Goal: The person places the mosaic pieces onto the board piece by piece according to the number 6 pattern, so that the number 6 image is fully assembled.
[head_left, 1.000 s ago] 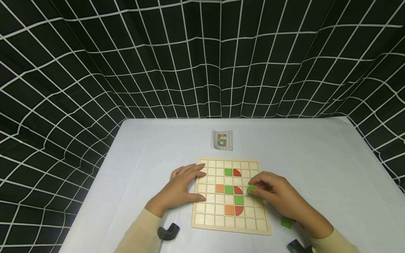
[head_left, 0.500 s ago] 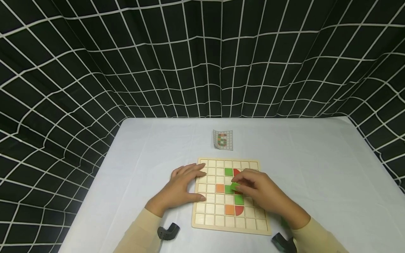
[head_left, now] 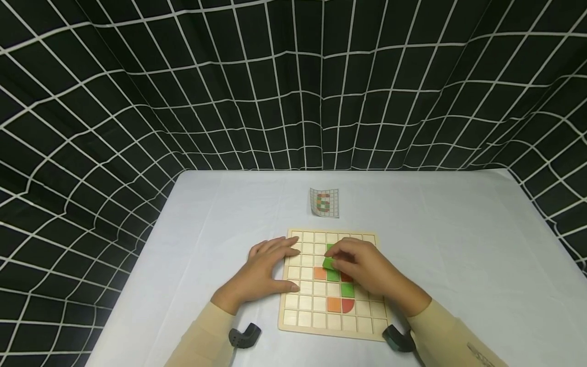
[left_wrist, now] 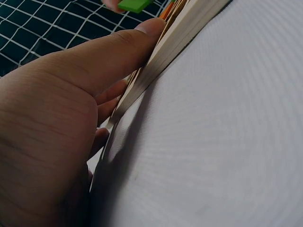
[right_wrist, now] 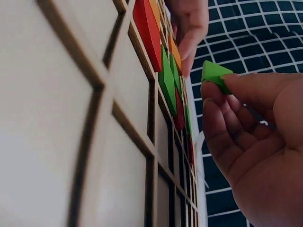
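Observation:
My right hand (head_left: 364, 265) pinches a green square tile (head_left: 328, 263) between thumb and fingers, above the wooden grid board (head_left: 304, 318). In the right wrist view this green tile (right_wrist: 215, 74) is tilted and held clear of the board surface. Straight and spread, the fingers of my left hand (head_left: 259, 272) rest on the board's left edge; in the left wrist view the thumb (left_wrist: 113, 54) lies on the rim. Set in the grid are green tiles (head_left: 347, 290), orange tiles (head_left: 334, 305) and red quarter-round pieces (head_left: 348, 306). My right hand partly covers the upper ones.
Behind the board lies a small paper card (head_left: 324, 203) printed with a coloured grid pattern. Dark curved devices (head_left: 245, 336) sit at both wrists. A white cloth covers the table (head_left: 426, 219). Black curtains (head_left: 293, 92) with white grid lines surround it.
My right hand has carried the green tile leftward from the board's right side to above its upper middle. The loose green tile right of the board is now hidden. My left hand stays put.

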### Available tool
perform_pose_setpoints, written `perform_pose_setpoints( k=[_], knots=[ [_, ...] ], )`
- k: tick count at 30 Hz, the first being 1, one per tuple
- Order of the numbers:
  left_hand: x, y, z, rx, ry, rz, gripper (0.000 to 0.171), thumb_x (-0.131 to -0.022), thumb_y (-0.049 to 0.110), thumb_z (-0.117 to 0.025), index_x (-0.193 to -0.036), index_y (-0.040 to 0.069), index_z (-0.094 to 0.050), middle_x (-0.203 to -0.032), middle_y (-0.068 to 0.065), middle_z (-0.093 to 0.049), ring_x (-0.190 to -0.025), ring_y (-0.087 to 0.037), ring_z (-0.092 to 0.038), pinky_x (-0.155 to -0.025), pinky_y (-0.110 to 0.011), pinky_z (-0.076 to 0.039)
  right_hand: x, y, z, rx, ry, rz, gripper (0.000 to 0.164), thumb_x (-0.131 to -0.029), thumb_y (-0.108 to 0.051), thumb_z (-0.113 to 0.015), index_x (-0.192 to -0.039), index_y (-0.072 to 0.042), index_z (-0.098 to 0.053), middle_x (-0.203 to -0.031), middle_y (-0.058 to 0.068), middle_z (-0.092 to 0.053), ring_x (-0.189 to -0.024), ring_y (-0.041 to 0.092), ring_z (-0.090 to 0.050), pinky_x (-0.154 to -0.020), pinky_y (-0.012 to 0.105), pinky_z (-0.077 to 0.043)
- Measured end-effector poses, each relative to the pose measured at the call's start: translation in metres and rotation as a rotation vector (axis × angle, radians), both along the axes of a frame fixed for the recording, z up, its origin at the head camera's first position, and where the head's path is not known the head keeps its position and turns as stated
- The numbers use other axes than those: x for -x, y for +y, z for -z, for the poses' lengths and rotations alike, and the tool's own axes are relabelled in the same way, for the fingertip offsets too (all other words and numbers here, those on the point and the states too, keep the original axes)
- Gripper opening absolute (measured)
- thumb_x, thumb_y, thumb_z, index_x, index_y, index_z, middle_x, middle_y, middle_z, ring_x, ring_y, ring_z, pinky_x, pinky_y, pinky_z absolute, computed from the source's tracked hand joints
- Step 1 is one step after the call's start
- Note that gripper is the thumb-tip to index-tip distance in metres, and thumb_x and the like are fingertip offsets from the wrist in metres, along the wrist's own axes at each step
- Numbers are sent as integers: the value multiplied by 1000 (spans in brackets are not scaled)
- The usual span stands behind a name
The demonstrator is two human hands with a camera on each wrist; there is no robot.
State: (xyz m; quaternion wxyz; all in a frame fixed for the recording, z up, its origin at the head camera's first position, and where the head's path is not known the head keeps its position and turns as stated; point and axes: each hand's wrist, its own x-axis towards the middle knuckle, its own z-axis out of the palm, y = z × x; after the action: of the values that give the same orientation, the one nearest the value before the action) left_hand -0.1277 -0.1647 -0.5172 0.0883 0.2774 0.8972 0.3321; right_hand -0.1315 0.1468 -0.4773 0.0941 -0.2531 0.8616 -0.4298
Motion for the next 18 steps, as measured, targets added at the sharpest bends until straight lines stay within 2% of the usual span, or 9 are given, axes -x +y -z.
perform_pose_setpoints(
  k=[4,12,18],
  knots=[
    [0,0,0,-3,1,3,73,-87,50,-91,-149,23,-62,-174,8,-36,-160,-22,-27,-126,-55,-10,6,-5,0,-27,4,2,14,-102,-8,-77,-110,-19,-79,-102,-12,-70,-92,13,-63,-86,35,-57],
    [0,-1,-2,-5,-1,-1,74,-86,49,-91,-149,23,-62,-174,8,-37,-159,-22,-28,-126,-54,-11,15,-13,3,-36,-33,-32,11,-103,-6,-75,-107,-16,-78,-96,-13,-68,-89,12,-64,-82,34,-57],
    [0,0,-3,-7,-1,3,74,-86,49,-91,-148,22,-62,-173,7,-37,-159,-23,-28,-126,-53,-11,16,-13,6,-52,-50,-48,11,-103,-6,-75,-107,-16,-77,-92,-13,-68,-88,12,-63,-81,34,-56]
  ],
)
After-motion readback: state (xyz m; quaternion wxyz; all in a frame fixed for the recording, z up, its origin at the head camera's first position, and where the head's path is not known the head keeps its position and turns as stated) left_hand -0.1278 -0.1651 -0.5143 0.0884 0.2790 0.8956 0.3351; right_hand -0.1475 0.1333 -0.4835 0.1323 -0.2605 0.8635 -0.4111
